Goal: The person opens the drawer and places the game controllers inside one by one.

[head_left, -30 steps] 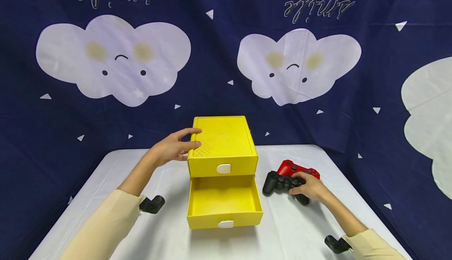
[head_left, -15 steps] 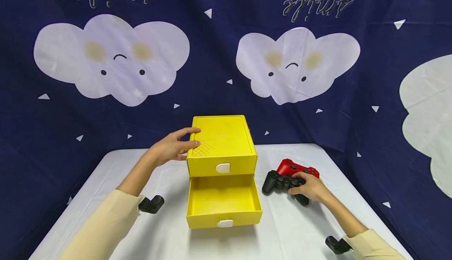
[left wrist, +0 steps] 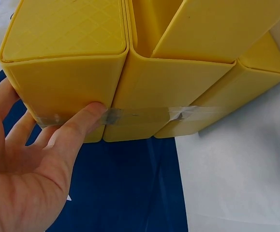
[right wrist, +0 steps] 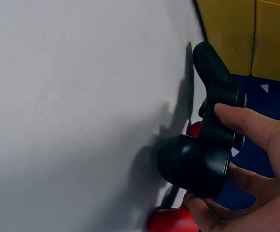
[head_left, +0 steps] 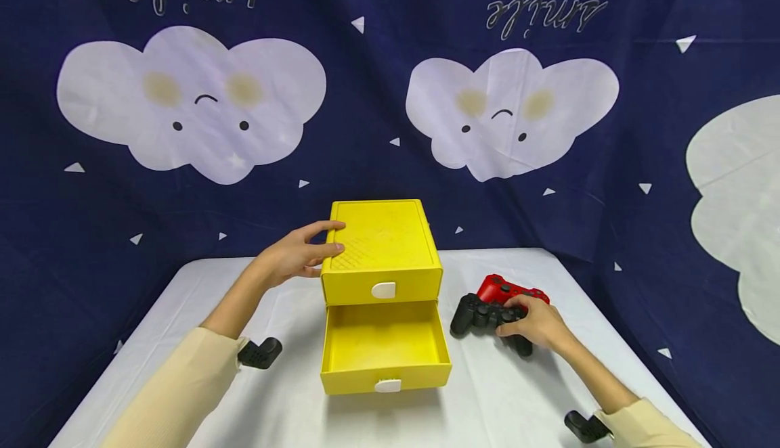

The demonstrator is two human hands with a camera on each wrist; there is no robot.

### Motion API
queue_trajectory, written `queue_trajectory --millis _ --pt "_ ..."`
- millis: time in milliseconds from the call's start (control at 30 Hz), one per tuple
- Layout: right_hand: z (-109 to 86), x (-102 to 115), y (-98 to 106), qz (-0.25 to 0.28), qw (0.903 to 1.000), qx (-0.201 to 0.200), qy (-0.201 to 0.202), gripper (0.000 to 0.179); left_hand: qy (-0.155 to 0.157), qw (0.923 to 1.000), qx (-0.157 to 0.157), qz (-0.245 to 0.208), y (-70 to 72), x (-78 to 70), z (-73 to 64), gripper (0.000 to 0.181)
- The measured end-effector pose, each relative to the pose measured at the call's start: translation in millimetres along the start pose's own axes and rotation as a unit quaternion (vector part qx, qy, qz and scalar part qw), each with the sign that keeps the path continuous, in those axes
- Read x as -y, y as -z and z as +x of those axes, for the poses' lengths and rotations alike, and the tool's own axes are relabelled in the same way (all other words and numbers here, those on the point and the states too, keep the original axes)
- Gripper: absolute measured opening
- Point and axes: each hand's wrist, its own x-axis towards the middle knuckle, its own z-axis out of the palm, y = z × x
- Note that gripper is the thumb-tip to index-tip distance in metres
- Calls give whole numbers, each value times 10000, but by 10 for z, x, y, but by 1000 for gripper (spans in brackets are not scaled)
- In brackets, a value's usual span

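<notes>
A yellow drawer unit [head_left: 390, 235] stands mid-table, its upper drawer closed. Below that, an open drawer [head_left: 356, 382] with a white pull tab juts forward, nothing visible inside. My left hand [head_left: 291, 256] rests against the unit's left side, fingers spread at the top edge; in the left wrist view one digit touches clear tape [left wrist: 140, 114] along that side. On the right, my right hand [head_left: 537, 324] pinches a black game controller [head_left: 468, 314] between thumb and fingers. Behind it lies a red game controller [head_left: 495, 289], partly covered by the black one and my hand.
A white cloth-covered table [head_left: 274, 407] carries everything. Behind and to the right hangs a dark blue curtain [head_left: 365, 130] printed with clouds. Black wrist devices [head_left: 261, 353] hang at both sleeves. The pulled-out drawer overhangs the table in front of the unit.
Both hands, the drawer unit and the controllers keep their places. The whole head view has shifted very slightly.
</notes>
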Motion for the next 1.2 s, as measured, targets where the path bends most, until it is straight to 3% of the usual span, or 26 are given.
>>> queue_trajectory --millis 300,700,1033,1200 --pt "-74 132 203 -145 9999 -45 62 62 -26 10000 47 -2 -2 -3 5 69" --pt "-211 442 652 -410 9985 104 345 60 -43 10000 70 -30 -11 2 19 69" --pt "-330 760 983 135 9962 797 334 60 3 10000 29 -22 -8 -6 -2 68" --pt "-385 896 1062 28 9941 931 556 59 -7 10000 21 -11 -2 0 -7 67"
